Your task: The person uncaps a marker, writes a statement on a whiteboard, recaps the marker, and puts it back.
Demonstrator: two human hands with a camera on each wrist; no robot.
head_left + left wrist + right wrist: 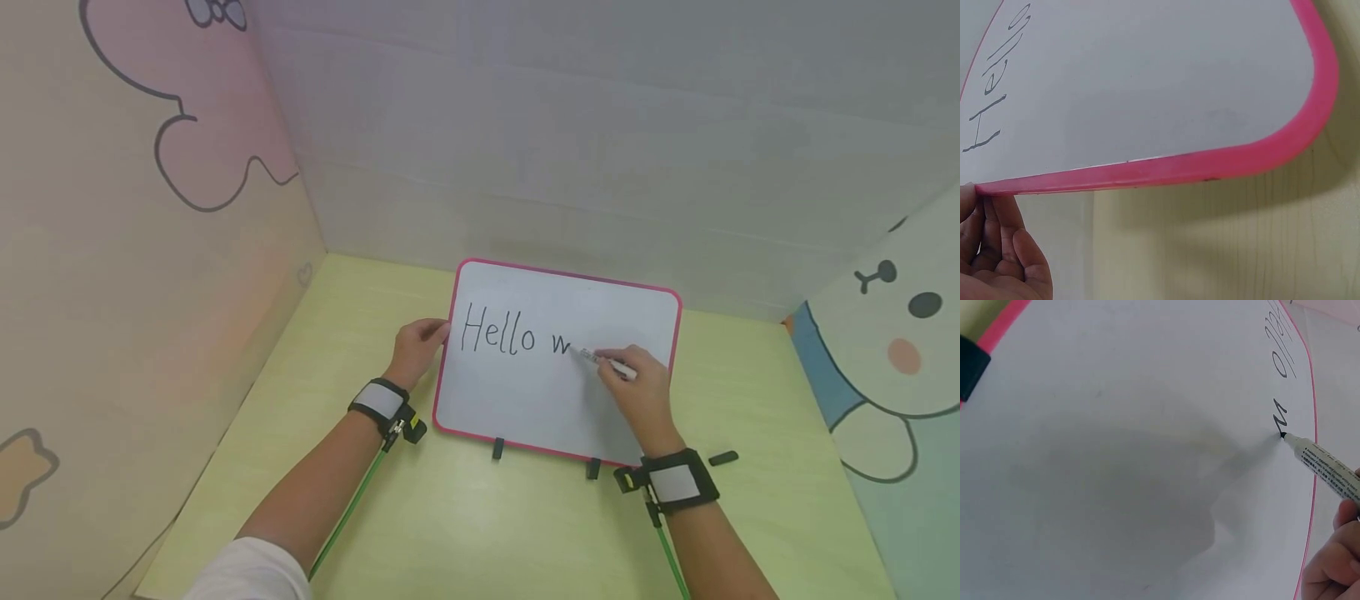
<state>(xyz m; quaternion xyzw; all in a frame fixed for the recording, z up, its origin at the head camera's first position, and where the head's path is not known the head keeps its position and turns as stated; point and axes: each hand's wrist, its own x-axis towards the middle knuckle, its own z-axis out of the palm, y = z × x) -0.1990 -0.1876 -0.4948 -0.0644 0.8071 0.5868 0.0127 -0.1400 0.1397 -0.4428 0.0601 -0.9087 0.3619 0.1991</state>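
A whiteboard [510, 400] with a pink frame stands propped at a tilt, bearing the handwritten "Hello w" in black. At its left edge, my left hand [417, 350] grips the pink frame; in the left wrist view the thumb lies on the front side and the fingers [1007, 234] reach behind. My right hand [641, 387] holds a white marker [1329, 465] between thumb and fingers. The marker's black tip is right at the end of the "w" stroke in the right wrist view.
A black marker cap [723, 457] lies on the pale yellow-green table [465, 525], right of the board. Two black feet [498, 448] show at the board's lower edge. Green cables run from both wrist straps. Walls with cartoon drawings enclose the table.
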